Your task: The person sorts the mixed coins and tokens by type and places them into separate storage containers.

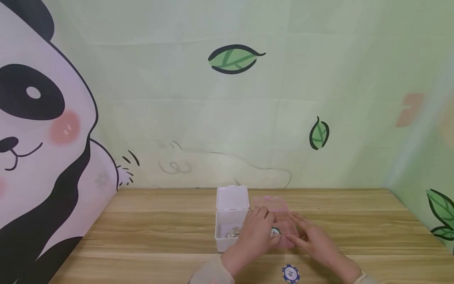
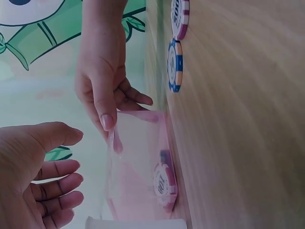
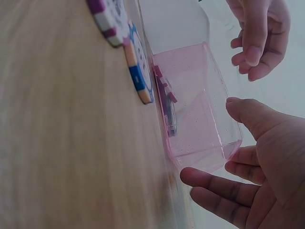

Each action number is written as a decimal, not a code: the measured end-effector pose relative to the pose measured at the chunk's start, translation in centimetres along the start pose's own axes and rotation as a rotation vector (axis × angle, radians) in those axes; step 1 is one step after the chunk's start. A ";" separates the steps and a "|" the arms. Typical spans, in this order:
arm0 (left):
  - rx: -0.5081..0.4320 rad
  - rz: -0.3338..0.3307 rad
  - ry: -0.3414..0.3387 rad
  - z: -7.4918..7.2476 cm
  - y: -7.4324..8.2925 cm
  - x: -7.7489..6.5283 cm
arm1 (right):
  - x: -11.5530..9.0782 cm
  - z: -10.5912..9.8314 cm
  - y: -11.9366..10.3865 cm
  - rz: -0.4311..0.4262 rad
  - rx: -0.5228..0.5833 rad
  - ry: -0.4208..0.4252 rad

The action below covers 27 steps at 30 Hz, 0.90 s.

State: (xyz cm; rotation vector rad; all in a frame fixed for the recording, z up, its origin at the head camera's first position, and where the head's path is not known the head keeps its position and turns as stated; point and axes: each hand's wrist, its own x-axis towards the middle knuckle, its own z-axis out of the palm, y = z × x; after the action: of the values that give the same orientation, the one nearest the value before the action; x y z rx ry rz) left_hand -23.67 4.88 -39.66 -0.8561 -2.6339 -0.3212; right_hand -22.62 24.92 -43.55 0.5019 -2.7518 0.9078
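A see-through pink plastic box (image 1: 291, 227) with its lid up stands on the table. My right hand (image 1: 317, 240) holds its right end, the thumb (image 3: 248, 112) at the rim and fingers around the end wall. Over the box's left side is my left hand (image 1: 256, 230), its fingers loosely bent and nothing between them in the left wrist view. Inside the box lie poker chips, among them a red-and-white one (image 2: 164, 183) marked 100 and a dark one beside it. In the head view a green-edged chip (image 1: 274, 232) shows partly behind the left hand.
Left of the pink box stands a white box (image 1: 220, 245), lid up, with several clear, shiny pieces (image 1: 233, 232) inside. In front lie a blue-edged chip (image 1: 291, 273) marked 10 and a purple-edged chip (image 2: 180, 19). A printed cloth (image 1: 170, 79) hangs behind the wooden table (image 1: 159, 236).
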 end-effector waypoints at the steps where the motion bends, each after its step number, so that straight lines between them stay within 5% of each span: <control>1: -0.007 0.004 0.006 -0.1 0.0 -0.1 | 0.0 0.0 0.0 -0.003 -0.005 0.001; 7: 0.000 0.041 0.067 -0.4 0.4 -0.8 | 0.0 -0.1 0.0 0.005 0.009 -0.004; 14: -0.004 0.151 0.251 0.1 0.4 -2.0 | -0.1 0.0 0.0 -0.007 0.016 0.009; 27: -0.065 0.206 0.095 0.3 0.5 -3.7 | 0.0 0.0 0.0 -0.001 0.011 -0.002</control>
State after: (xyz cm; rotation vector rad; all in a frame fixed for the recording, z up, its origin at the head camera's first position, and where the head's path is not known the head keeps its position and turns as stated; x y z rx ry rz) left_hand -20.62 3.45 -41.34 -1.0951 -2.4342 -0.3843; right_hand -22.61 24.95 -43.62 0.5060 -2.7501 0.9236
